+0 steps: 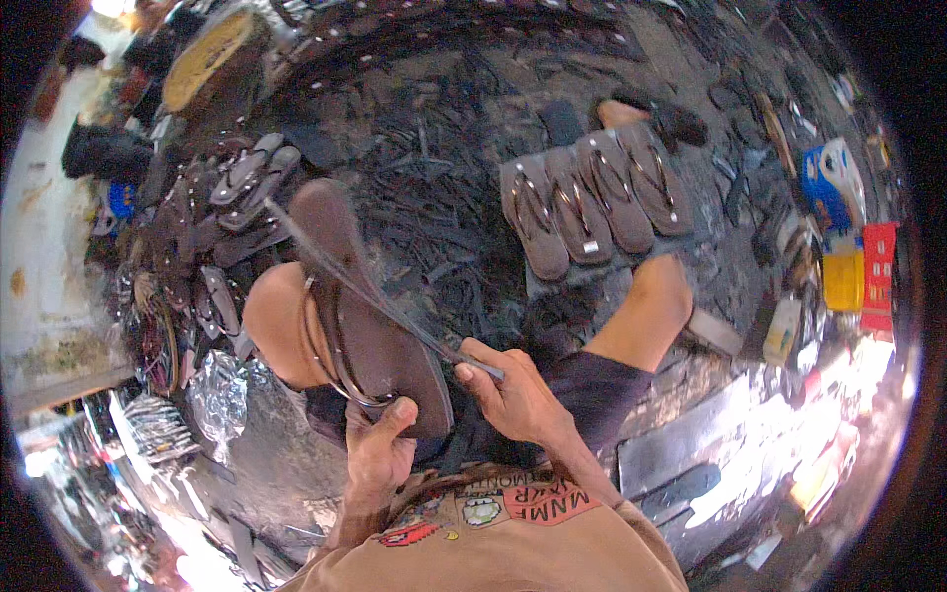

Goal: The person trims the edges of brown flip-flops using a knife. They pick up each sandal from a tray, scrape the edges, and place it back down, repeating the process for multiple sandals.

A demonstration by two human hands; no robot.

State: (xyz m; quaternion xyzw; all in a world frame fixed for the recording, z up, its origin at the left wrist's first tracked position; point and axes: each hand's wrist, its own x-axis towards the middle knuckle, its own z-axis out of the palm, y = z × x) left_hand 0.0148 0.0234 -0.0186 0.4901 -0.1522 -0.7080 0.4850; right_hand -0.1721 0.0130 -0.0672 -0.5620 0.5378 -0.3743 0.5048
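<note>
My left hand (380, 444) is closed around the near end of a brown flip-flop (380, 340), its thumb on top beside the shiny strap. The sole stands tilted against my bare left knee, its other end pointing away. A long, thin dark-grey strip (345, 271) slants along the sole's right edge. Its far end sticks out past the sole to the left. The near end runs into my right hand (518, 395), whose thumb and fingers are pinched on it. Whether the strip is still joined to the sole, I cannot tell.
Several finished-looking flip-flops (592, 192) lie in a row at the right. More flip-flops (256, 183) are heaped at the left. Dark scraps (424, 178) cover the floor between. Crumpled clear plastic (217, 400) lies near my left knee; a yellow container (843, 279) stands far right.
</note>
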